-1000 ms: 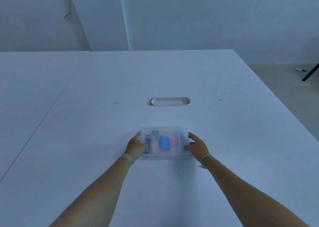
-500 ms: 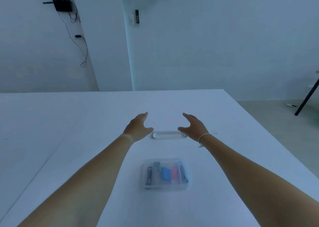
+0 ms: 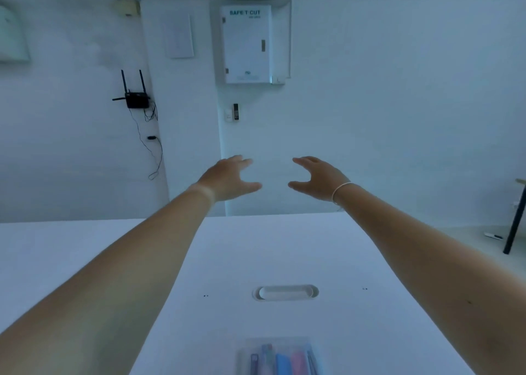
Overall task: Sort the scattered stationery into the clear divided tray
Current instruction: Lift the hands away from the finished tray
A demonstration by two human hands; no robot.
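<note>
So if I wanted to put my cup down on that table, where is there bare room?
Almost anywhere. The white table is bare from the oval cable slot back to its far edge, and on both sides of the clear tray at the near edge. Only the tray is crowded, filled with stationery. Both the left hand and the right hand are raised, empty, above the table.

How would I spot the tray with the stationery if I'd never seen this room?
Start at the big white table and find the oval slot sunk in its middle. Nearer the person, at the picture's bottom edge, sits the clear divided tray. It alone holds colour: blue and pink items side by side.
</note>
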